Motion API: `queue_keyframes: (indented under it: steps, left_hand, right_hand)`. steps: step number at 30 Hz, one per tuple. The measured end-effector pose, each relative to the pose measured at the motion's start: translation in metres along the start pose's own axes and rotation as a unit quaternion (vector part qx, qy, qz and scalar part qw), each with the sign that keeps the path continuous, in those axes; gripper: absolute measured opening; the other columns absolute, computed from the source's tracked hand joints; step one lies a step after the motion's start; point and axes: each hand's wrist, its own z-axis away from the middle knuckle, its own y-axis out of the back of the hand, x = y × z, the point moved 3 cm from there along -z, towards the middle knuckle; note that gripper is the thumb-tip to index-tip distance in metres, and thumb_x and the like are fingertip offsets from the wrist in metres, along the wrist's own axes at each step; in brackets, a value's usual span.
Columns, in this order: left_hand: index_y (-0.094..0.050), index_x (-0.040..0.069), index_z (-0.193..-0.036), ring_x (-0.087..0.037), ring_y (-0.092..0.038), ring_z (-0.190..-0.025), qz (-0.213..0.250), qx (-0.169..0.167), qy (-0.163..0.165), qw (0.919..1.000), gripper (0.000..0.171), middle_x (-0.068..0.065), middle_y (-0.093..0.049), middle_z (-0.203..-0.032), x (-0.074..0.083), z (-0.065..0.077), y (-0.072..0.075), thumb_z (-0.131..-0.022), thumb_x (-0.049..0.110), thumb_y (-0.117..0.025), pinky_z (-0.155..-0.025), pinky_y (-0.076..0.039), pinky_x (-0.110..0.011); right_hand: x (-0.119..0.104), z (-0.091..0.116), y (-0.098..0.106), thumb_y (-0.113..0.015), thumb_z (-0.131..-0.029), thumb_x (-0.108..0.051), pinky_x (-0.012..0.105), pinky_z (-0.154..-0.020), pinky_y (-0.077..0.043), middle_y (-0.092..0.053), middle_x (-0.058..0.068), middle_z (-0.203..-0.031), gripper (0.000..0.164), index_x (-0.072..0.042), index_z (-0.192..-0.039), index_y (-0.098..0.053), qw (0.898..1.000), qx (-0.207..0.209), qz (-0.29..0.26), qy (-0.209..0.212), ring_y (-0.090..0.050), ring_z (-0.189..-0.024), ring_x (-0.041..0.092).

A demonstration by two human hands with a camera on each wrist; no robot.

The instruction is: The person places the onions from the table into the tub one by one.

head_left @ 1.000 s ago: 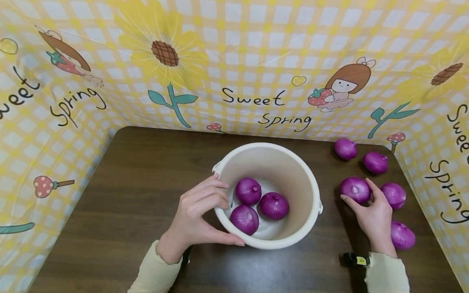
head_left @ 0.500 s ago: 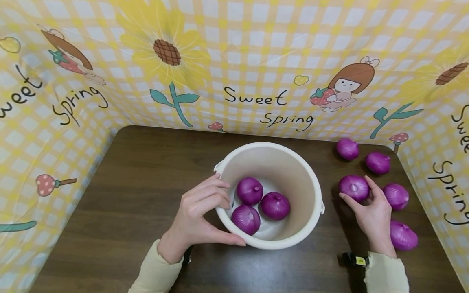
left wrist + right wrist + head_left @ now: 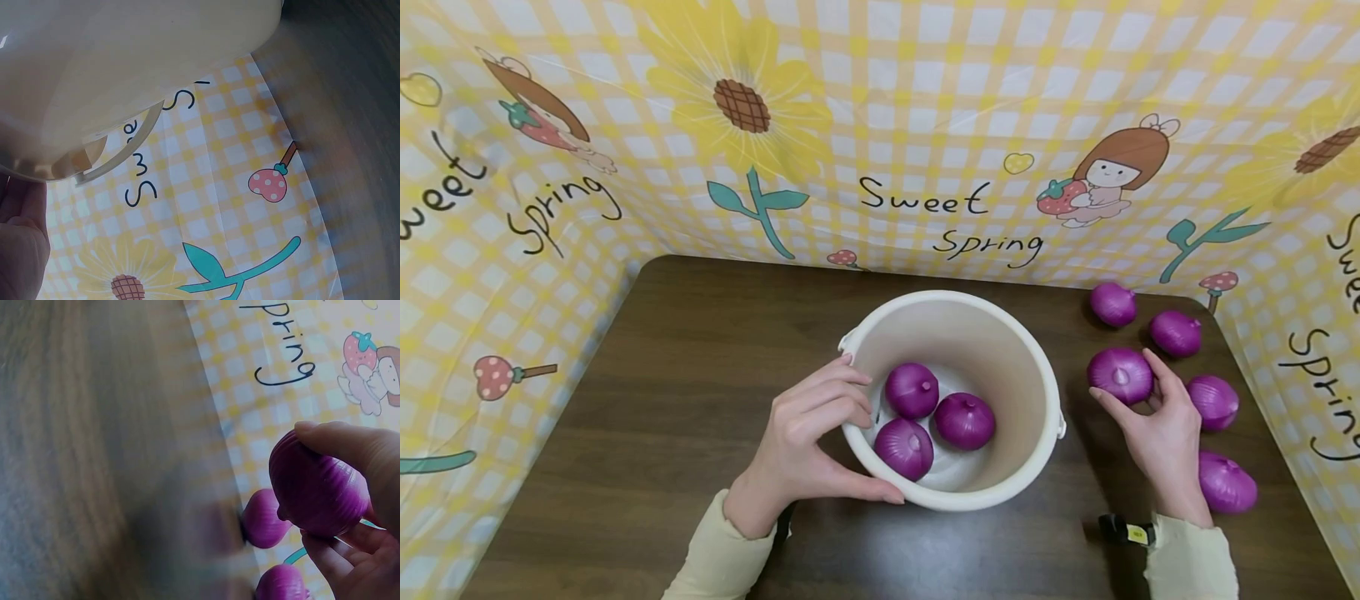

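Note:
My left hand (image 3: 816, 437) grips the left rim of a white bucket (image 3: 1045, 358), fingers over the edge inside and thumb along the front rim. Three purple onions lie at the bottom of it, one of them this onion (image 3: 964, 421). Right of the bucket, my right hand (image 3: 1165, 433) holds another purple onion (image 3: 1120, 376) between thumb and fingers. In the right wrist view that onion (image 3: 319, 487) shows its side, thumb on one side and fingers on the other. In the left wrist view, the bucket's outer wall (image 3: 137, 56) and its handle (image 3: 128, 150) appear.
Several more onions stand on the right of the dark wooden table (image 3: 700, 375): two at the back (image 3: 1112, 304), (image 3: 1176, 333) and two beside my right hand, an upper onion (image 3: 1212, 402) and a lower onion (image 3: 1227, 482). A yellow checked cloth (image 3: 910, 100) walls the table in.
My right hand has raised its onion a little and shifted it slightly left, toward the bucket. The left hand keeps its grip on the rim, and the bucket stays in place.

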Motion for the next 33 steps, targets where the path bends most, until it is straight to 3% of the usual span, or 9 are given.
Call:
queue_keyframes:
  steps: [19,33]
  left_hand:
    - [-0.061,0.009,-0.074,-0.029,-0.069,-0.090,-0.003,0.002,0.001,1.0000,0.065,0.000,-0.064,-0.079,-0.001,0.000,0.001,-0.056,0.061,-0.095,-0.102,-0.049,-0.057]
    - [-0.061,0.009,-0.074,-0.029,-0.068,-0.090,-0.002,0.002,0.000,1.0000,0.064,-0.001,-0.064,-0.079,-0.001,0.000,0.001,-0.057,0.062,-0.094,-0.103,-0.049,-0.057]
  right_hand:
    - [-0.027,-0.002,0.003,-0.093,-0.076,-0.014,0.021,-0.108,-0.042,-0.048,0.002,-0.151,0.089,-0.020,-0.153,-0.048,0.999,0.002,-0.036,0.041,-0.052,-0.134,0.021]
    - [-0.042,0.004,0.005,-0.093,-0.073,-0.007,0.016,-0.103,-0.044,-0.050,0.003,-0.149,0.089,-0.018,-0.151,-0.051,0.995,0.014,-0.050,0.083,-0.054,-0.128,0.011]
